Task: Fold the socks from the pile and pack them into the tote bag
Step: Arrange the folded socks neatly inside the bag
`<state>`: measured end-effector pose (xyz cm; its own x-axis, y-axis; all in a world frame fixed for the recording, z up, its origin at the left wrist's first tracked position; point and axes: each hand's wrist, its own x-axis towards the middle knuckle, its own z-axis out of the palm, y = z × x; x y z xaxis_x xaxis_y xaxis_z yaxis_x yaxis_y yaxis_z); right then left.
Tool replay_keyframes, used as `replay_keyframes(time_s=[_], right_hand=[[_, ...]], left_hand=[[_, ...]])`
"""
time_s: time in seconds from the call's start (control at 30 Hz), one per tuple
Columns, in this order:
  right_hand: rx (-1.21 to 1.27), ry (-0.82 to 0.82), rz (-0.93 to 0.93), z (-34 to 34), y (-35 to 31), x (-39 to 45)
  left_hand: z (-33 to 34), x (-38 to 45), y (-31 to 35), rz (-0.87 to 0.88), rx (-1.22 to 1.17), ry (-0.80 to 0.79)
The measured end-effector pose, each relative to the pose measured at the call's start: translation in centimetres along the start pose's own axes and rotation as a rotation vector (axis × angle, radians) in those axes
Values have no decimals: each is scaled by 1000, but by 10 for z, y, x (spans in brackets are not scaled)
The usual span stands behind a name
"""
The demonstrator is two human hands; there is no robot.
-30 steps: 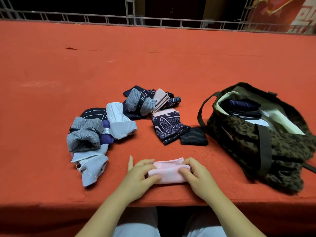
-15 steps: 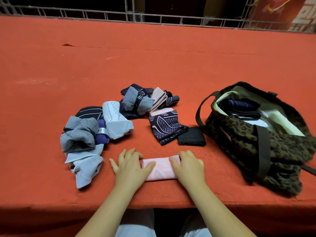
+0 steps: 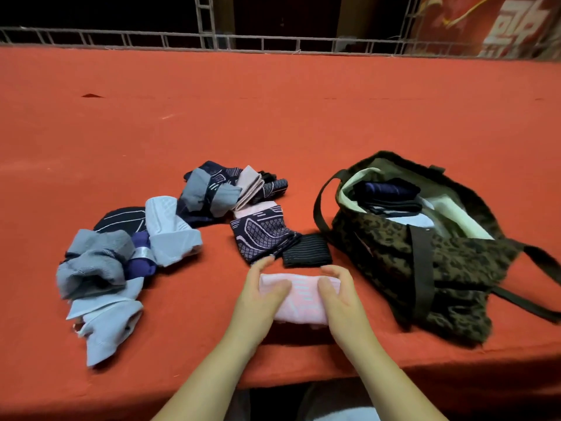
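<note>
A folded pink sock [image 3: 299, 302] is lifted slightly above the red table near its front edge. My left hand [image 3: 261, 294] grips its left end and my right hand [image 3: 341, 294] grips its right end, thumbs on top. A pile of loose socks [image 3: 158, 235] in grey, pale blue, purple and navy spreads to the left and behind. The leopard-print tote bag [image 3: 425, 268] lies open at the right, with dark and white folded socks [image 3: 391, 199] inside.
A folded black striped sock [image 3: 306, 250] and a navy patterned sock [image 3: 261, 235] lie just behind my hands. The red cloth-covered table [image 3: 273, 117] stretches far back to a metal railing [image 3: 273, 44]. The bag's strap [image 3: 540, 302] trails off to the right.
Both hands went from pressing the pink sock flat on the table to gripping its ends and raising it, shifted a little right toward the bag.
</note>
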<state>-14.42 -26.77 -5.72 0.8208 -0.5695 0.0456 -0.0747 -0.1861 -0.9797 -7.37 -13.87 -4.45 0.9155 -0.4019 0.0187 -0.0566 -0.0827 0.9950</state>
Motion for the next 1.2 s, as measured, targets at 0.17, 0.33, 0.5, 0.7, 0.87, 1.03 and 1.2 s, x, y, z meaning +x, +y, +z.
replay_keyframes(time_s=[0.17,0.33,0.5,0.7,0.87,1.03,1.2], right_hand=[[-104,165,-92,-67,-31,1],[-135,301,-83,-147,-55,16],[48,-6,101,-212,-70,42],[-139,4,173,-245,-70,82],[10,288,73,-262,-68,109],[71,266,238,-254,-52,131],[12,165,314,-236,-43,135]], left_hand=[[59,16,31,106,22,-85],[117,38,62,212,171,-211],[160,61,101,277,223,-268],[190,86,119,269,420,-294],[185,83,101,260,744,-394],[185,73,87,350,1094,-667],[192,65,81,582,1226,-870]])
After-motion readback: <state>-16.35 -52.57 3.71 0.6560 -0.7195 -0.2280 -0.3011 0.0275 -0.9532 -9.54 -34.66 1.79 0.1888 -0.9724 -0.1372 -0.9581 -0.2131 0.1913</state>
